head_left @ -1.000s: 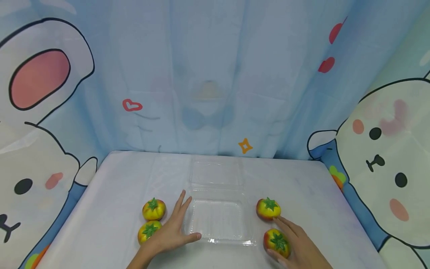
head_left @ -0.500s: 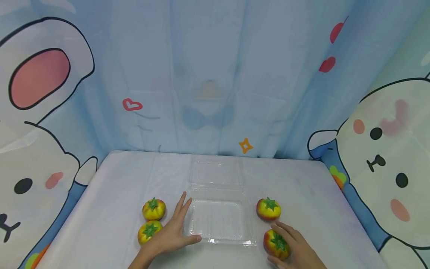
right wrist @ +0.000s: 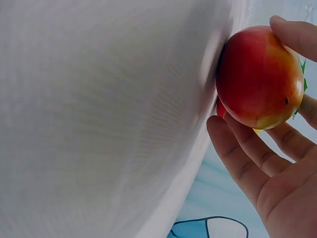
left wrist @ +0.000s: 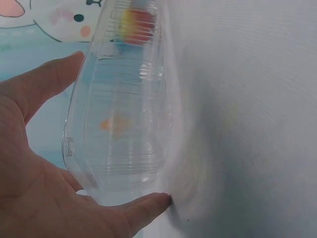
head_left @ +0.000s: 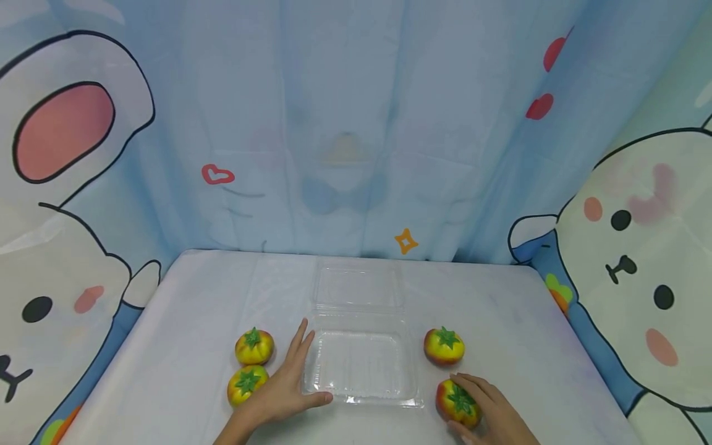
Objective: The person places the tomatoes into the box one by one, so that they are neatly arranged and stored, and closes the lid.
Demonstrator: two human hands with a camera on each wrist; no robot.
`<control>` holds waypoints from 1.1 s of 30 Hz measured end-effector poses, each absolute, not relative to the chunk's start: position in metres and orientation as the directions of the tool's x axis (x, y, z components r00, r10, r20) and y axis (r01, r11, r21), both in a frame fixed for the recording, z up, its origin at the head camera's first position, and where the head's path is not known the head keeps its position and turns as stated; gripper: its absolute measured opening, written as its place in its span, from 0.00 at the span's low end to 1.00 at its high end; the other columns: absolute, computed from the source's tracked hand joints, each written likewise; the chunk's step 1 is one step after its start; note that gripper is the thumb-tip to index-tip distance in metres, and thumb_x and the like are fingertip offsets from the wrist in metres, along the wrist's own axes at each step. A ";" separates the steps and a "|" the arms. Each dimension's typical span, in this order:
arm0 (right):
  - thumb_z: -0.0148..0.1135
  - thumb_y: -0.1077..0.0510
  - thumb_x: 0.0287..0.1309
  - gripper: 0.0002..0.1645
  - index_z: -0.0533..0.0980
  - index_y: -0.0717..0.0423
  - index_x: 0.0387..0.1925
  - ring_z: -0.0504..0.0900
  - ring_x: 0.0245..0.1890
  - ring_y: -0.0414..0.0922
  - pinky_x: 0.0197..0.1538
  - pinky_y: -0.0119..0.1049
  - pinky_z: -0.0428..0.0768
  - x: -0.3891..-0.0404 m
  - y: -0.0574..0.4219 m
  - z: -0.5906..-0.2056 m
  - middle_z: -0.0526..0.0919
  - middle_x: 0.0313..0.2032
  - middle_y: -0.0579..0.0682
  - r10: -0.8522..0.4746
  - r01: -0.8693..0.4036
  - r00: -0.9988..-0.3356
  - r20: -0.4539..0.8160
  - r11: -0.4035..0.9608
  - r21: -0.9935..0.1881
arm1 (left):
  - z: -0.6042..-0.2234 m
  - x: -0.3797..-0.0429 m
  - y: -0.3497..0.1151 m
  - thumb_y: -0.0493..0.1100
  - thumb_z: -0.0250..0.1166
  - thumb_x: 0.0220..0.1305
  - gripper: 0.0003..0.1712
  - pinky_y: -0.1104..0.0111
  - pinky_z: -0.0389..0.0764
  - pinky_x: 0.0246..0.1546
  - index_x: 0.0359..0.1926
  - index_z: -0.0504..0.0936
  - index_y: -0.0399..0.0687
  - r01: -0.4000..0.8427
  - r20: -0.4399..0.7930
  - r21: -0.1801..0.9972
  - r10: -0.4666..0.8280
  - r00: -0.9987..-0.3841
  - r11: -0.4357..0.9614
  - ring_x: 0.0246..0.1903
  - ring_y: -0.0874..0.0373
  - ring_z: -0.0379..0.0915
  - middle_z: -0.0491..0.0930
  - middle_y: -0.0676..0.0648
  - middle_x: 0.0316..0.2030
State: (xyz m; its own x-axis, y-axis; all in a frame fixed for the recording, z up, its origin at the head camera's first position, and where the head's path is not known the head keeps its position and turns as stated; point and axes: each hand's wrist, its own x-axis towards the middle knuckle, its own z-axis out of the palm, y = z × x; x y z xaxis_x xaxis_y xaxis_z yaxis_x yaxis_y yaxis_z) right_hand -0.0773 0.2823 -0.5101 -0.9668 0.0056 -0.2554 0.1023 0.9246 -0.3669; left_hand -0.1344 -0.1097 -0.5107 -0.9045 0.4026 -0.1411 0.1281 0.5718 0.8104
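A clear plastic clamshell box [head_left: 364, 364] lies with its lid folded back on the white table. My left hand [head_left: 286, 383] is spread at the box's left side, thumb near the front corner and fingertips by the left rim. In the left wrist view the box wall [left wrist: 119, 124] stands between thumb and fingers. My right hand [head_left: 492, 411] holds a red-yellow toy tomato [head_left: 458, 405] with a green star-shaped leaf top, to the box's right. In the right wrist view its thumb [right wrist: 294, 37] lies on one side of the tomato, the fingers on the other.
Another toy tomato [head_left: 444, 346] sits just behind the held one. Two more, a rear tomato [head_left: 254, 346] and a front tomato [head_left: 246, 384], stand close together left of my left hand. A blue cartoon curtain [head_left: 345, 123] hangs behind the table [head_left: 534, 334].
My right hand has drawn back from the rear right tomato and closed in around the near one. My left hand has barely moved.
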 end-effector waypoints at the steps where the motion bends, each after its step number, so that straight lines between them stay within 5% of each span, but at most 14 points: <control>1: 0.80 0.26 0.44 0.56 0.73 0.42 0.72 0.80 0.62 0.53 0.63 0.61 0.84 -0.077 0.283 -0.510 0.76 0.69 0.51 0.011 0.109 -0.966 -0.257 0.922 -0.372 | -0.511 -0.134 -0.110 0.68 0.76 0.57 0.72 0.30 0.73 0.68 0.87 0.41 0.48 0.127 -0.142 0.810 0.401 -0.905 0.573 0.83 0.29 0.43 0.21 0.47 0.87; 33: 0.85 0.35 0.42 0.48 0.76 0.38 0.66 0.79 0.57 0.47 0.62 0.60 0.86 -0.082 0.284 -0.498 0.78 0.65 0.49 0.009 0.148 -0.964 -0.267 0.849 -0.508 | -0.511 -0.134 -0.112 0.67 0.77 0.57 0.74 0.33 0.68 0.74 0.87 0.38 0.48 0.124 -0.140 0.823 0.410 -0.902 0.554 0.85 0.35 0.39 0.23 0.47 0.87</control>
